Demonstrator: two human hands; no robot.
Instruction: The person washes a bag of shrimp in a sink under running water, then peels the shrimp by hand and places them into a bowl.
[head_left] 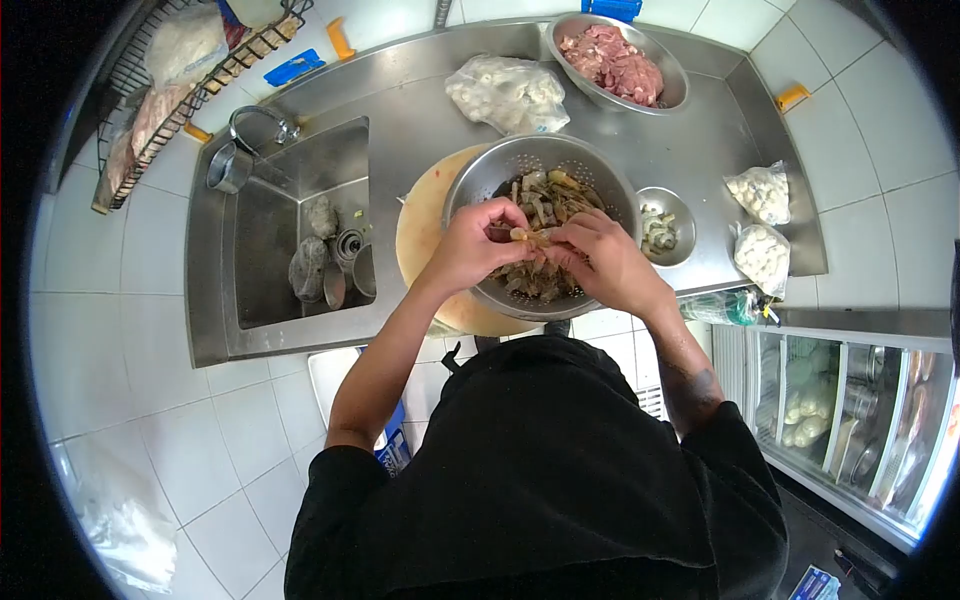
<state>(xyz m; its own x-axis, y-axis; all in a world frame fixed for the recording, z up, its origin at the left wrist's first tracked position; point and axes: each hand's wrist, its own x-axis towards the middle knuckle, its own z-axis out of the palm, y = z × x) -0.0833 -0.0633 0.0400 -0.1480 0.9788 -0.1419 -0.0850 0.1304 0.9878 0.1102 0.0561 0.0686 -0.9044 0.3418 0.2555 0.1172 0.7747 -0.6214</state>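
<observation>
The left hand point(482, 242) and the right hand point(612, 265) pinch one shrimp point(530, 237) between nearly closed fingertips, above the colander point(497, 160). The fingers cover its ends, so its shape is hard to see. The hands hide part of the pile point(562, 196); the colander hides much of the board point(418, 232).

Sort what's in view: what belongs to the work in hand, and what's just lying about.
In the work:
- left hand, right hand, pinching a shrimp
- colander of shrimp, beneath them
- small bowl alongside, probably for peeled ones

Lying about, apparently:
- bowl of raw meat
- big plastic bag
- metal pot
</observation>
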